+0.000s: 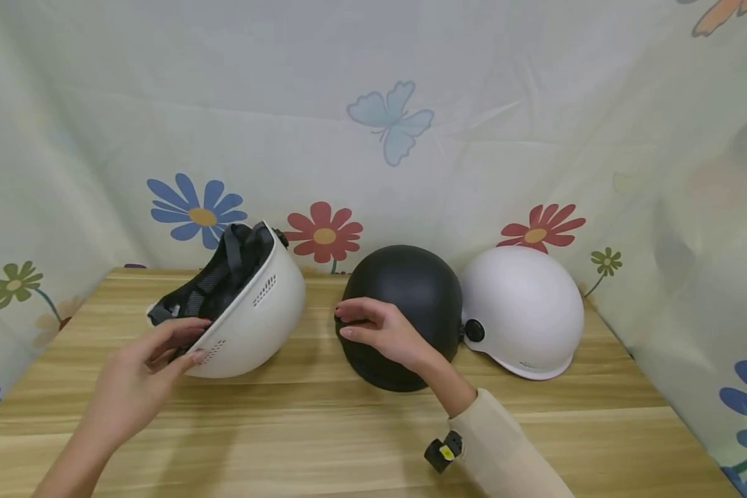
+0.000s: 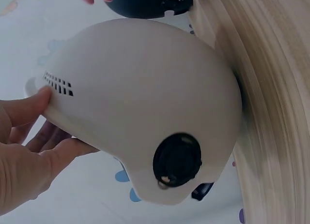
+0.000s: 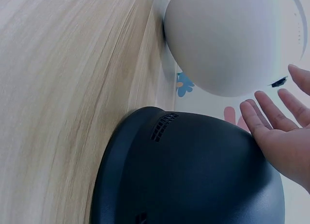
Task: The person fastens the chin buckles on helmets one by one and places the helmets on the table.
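On the left, my left hand (image 1: 138,380) pinches the rim of a cream-white helmet (image 1: 274,311), thumb outside near the vent slots and fingers inside. That helmet is tipped up on its rounded shell, its dark lining and straps (image 1: 214,283) facing up and left. In the left wrist view a round black fitting (image 2: 178,160) shows on its side. My right hand (image 1: 382,328) hovers by a black helmet (image 1: 404,277), holding nothing, with fingers loosely extended in the right wrist view. The black helmet sits dome up.
Right beside the black helmet, another white helmet (image 1: 526,304) stands dome up, with a round black fitting (image 1: 474,330) on its side. All rest on a wooden table (image 1: 324,443). A flower-printed curtain (image 1: 274,138) hangs behind and at both sides. A small black device (image 1: 443,453) sits at my right sleeve.
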### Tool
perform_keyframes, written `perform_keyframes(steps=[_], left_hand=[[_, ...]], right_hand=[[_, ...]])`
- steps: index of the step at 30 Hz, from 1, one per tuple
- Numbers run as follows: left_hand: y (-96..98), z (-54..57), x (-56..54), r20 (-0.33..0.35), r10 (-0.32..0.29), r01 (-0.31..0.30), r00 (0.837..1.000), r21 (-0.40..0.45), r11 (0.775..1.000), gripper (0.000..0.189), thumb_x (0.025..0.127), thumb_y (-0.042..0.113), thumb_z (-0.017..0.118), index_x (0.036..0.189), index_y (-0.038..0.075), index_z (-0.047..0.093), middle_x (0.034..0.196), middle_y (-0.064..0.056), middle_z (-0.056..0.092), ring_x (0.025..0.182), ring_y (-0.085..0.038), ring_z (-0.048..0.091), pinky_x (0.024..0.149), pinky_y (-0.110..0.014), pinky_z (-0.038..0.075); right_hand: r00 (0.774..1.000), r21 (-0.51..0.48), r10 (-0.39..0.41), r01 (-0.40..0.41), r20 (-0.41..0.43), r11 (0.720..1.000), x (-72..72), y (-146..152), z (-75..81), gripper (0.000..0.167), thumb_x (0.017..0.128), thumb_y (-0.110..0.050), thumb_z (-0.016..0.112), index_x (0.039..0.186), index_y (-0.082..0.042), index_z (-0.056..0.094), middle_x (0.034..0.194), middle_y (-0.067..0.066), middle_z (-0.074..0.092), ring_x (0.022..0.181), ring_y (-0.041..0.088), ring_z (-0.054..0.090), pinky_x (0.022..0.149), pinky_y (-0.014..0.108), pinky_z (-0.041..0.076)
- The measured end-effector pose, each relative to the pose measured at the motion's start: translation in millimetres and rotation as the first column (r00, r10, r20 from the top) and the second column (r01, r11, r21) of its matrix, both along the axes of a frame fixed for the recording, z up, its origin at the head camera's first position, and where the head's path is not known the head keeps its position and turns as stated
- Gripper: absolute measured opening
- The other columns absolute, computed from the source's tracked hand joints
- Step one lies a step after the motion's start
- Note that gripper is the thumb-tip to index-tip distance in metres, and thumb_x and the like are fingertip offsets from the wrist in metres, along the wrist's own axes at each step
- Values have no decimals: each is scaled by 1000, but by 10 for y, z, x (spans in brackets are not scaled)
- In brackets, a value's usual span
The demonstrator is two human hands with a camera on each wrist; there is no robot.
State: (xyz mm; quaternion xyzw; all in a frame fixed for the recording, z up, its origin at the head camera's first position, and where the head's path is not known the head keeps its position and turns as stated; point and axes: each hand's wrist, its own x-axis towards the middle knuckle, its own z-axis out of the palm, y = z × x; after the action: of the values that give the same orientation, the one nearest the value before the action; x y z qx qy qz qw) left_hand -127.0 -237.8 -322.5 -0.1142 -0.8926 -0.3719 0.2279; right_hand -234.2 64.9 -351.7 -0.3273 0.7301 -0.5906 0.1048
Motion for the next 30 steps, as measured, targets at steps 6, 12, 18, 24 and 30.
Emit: perform_keyframes(steps=[6, 12, 18, 24, 30], left_hand=[[-58, 0, -19, 80, 22, -33, 997, 139, 990, 41, 85, 7, 65, 124, 7, 53, 110, -4, 58, 93, 11, 51, 70, -7, 44], [-106, -23, -46, 194, 15, -60, 981, 226, 972, 53, 90, 19, 59, 138, 20, 37, 122, -10, 51, 97, 5, 52, 69, -14, 48], [-88, -18, -45, 168, -57, -5, 984, 344, 939, 62, 92, 9, 54, 143, 30, 26, 118, 1, 49, 96, 5, 53, 67, -18, 51], [-66, -52, -48, 108, -134, 73, 985, 447, 892, 56, 92, 1, 49, 141, 22, 33, 117, 1, 44, 96, 4, 53, 70, -15, 49], [-90, -86, -98, 33, -249, 158, 968, 692, 704, 51, 92, -2, 47, 138, 18, 37, 121, -6, 37, 98, -4, 53, 71, -19, 50]], right_hand=[[1000, 12, 2, -2, 0, 1000, 1, -3, -3, 39, 87, -7, 61, 123, 5, 51, 120, 23, 53, 111, 36, 49, 88, 28, 45], [1000, 28, -5, 4, 8, 1000, -6, -3, -11, 38, 87, -7, 61, 123, 2, 52, 119, 17, 55, 110, 33, 50, 88, 27, 45], [1000, 61, -10, 9, 10, 998, 106, -18, 150, 34, 88, -1, 58, 121, 5, 53, 118, 17, 56, 108, 28, 52, 88, 28, 45], [1000, 66, 3, -4, 11, 998, 25, -5, 33, 35, 88, -3, 59, 121, 5, 53, 120, 20, 54, 109, 29, 52, 88, 26, 45], [1000, 61, 15, -15, 6, 998, -24, 2, -47, 36, 87, -7, 61, 121, 3, 54, 120, 21, 54, 110, 34, 50, 88, 27, 45]])
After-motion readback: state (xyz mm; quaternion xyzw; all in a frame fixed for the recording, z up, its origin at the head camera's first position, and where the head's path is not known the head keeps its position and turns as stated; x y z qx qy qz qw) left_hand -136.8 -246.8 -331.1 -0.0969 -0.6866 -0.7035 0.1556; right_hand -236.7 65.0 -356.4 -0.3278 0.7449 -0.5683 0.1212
